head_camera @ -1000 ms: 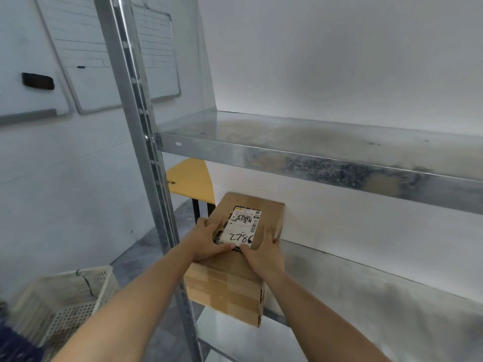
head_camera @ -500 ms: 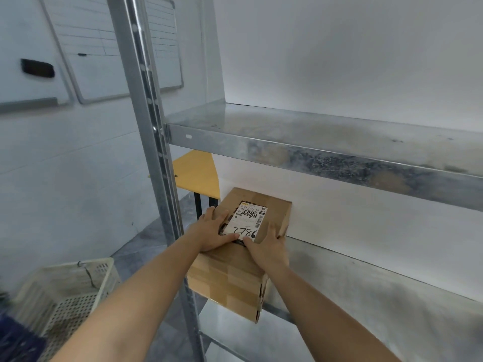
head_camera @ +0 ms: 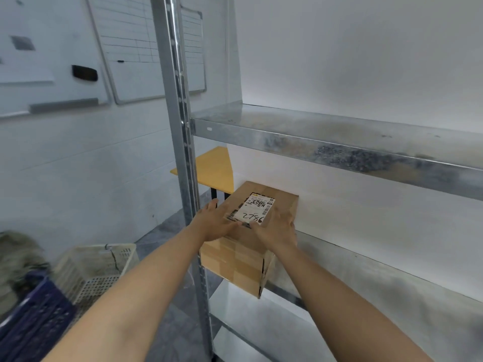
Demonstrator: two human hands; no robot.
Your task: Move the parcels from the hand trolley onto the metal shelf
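Note:
A brown cardboard parcel (head_camera: 236, 262) with a white label marked 2786 sits at the left end of the metal shelf's middle board (head_camera: 379, 280), its near corner overhanging the front edge. My left hand (head_camera: 213, 223) lies flat on the parcel's top left, fingers spread. My right hand (head_camera: 277, 231) presses on its top right edge, fingers curled over the side. Both hands rest on the box rather than lifting it. The hand trolley is out of view.
The shelf's upright post (head_camera: 180, 152) stands just left of the parcel. An upper shelf board (head_camera: 339, 145) runs above. A white perforated basket (head_camera: 96, 267) and a dark blue crate (head_camera: 34, 317) sit on the floor at left. A yellow table (head_camera: 209, 168) stands behind the post.
The parcel has slid further back onto the middle shelf board toward the wall. My left hand has flattened and opened over its top.

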